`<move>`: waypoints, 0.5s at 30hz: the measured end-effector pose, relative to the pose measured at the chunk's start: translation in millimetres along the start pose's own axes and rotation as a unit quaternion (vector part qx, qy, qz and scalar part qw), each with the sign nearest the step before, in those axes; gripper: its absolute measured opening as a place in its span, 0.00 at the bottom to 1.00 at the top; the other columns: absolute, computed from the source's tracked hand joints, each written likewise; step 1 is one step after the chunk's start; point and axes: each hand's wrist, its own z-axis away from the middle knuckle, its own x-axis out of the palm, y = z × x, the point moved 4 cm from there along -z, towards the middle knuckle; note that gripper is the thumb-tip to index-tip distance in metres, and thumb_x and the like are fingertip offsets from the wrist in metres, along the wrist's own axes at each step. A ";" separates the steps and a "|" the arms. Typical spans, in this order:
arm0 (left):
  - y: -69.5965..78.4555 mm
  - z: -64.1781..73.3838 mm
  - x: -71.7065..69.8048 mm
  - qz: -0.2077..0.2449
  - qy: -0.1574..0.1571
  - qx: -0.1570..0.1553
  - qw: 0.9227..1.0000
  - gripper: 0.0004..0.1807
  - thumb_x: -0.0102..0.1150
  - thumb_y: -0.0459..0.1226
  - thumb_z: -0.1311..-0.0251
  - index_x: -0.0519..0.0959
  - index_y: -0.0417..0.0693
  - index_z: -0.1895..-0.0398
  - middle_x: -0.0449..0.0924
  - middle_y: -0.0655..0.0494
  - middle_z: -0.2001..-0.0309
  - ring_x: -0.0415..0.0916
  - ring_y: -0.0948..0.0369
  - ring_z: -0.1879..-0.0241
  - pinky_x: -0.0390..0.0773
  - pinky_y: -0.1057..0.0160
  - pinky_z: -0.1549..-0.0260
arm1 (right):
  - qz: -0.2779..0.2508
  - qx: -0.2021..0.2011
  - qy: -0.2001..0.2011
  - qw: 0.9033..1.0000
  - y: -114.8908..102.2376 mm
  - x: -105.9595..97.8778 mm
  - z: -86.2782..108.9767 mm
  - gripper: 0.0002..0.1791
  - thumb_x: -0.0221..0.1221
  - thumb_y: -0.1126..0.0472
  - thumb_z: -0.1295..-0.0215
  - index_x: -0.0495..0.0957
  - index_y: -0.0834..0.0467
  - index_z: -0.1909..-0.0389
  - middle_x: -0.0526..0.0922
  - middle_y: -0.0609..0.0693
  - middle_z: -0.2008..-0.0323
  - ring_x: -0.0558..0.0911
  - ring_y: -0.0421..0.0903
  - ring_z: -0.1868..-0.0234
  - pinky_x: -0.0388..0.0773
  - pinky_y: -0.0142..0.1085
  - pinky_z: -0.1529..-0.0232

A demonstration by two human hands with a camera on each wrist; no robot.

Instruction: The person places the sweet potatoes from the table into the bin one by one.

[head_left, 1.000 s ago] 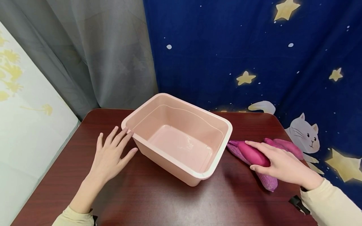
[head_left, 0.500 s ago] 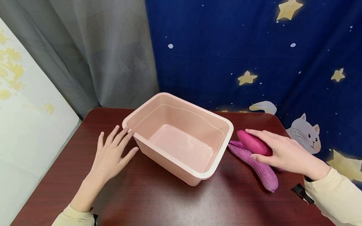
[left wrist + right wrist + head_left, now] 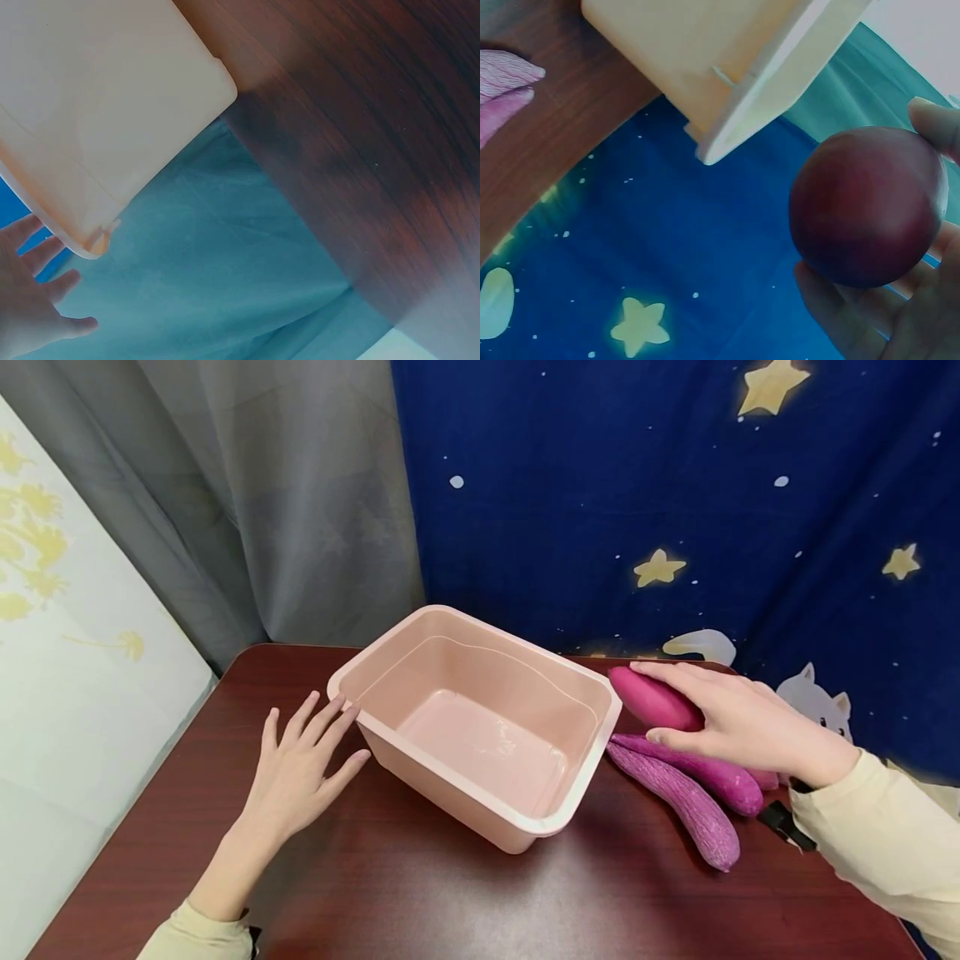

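My right hand [image 3: 738, 714] grips a smooth magenta sweet potato [image 3: 652, 697], thumb on the near side and fingers over the top. In the head view it is raised beside the right corner of the pink plastic basin [image 3: 442, 793]. The right wrist view shows the sweet potato [image 3: 866, 206] end-on, dark red and rounded, between thumb and fingers. At the basin's left corner my left hand [image 3: 296, 777] lies with fingers spread, fingertips right at the rim; it holds nothing. Below the right hand lie a long, rough-skinned purple sweet potato [image 3: 693, 818] and another purple one [image 3: 720, 777].
The brown wooden table [image 3: 450, 902] carries everything. Part of another pinkish piece [image 3: 765, 779] shows under the right wrist. Behind the table hang a grey curtain [image 3: 322, 510] and a blue star-patterned curtain [image 3: 525, 527]; a white panel [image 3: 90, 677] stands at left.
My right hand has lifted the magenta sweet potato off the pile and moved it up and back toward the basin's right corner, uncovering the purple ones below. My left hand has stayed by the rim.
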 end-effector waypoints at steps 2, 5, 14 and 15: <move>-0.2 -0.2 -0.1 -0.001 0.000 0.001 1.000 0.31 0.48 0.54 0.46 0.67 0.49 0.41 0.62 0.50 0.40 0.48 0.52 0.37 0.37 0.42 0.44 | -0.001 -0.007 0.001 1.000 -2.0 -3.0 -5.5 0.38 0.61 0.42 0.51 0.61 0.46 0.38 0.72 0.48 0.51 0.73 0.46 0.58 0.73 0.44 0.66; -0.2 -0.3 -0.4 -0.001 0.000 0.002 1.000 0.31 0.48 0.54 0.46 0.67 0.49 0.41 0.62 0.50 0.40 0.48 0.51 0.37 0.37 0.42 0.44 | -0.001 -0.020 0.004 1.000 -5.4 -6.5 -14.4 0.37 0.61 0.43 0.51 0.61 0.46 0.38 0.73 0.47 0.54 0.73 0.44 0.61 0.73 0.41 0.68; 0.4 -0.4 -0.8 -0.002 -0.003 0.002 1.000 0.31 0.49 0.53 0.46 0.67 0.49 0.41 0.63 0.51 0.40 0.49 0.50 0.38 0.38 0.41 0.44 | -0.005 -0.078 0.005 0.997 -21.7 -11.9 -44.2 0.37 0.63 0.51 0.51 0.61 0.51 0.39 0.72 0.50 0.51 0.73 0.45 0.59 0.72 0.41 0.65; 0.5 -0.6 -0.9 -0.001 -0.004 0.002 1.000 0.31 0.49 0.53 0.46 0.67 0.49 0.41 0.63 0.51 0.40 0.49 0.50 0.38 0.38 0.41 0.44 | -0.005 -0.081 0.002 0.997 -23.7 -11.8 -47.4 0.36 0.63 0.51 0.50 0.61 0.50 0.39 0.72 0.50 0.50 0.73 0.45 0.59 0.72 0.41 0.65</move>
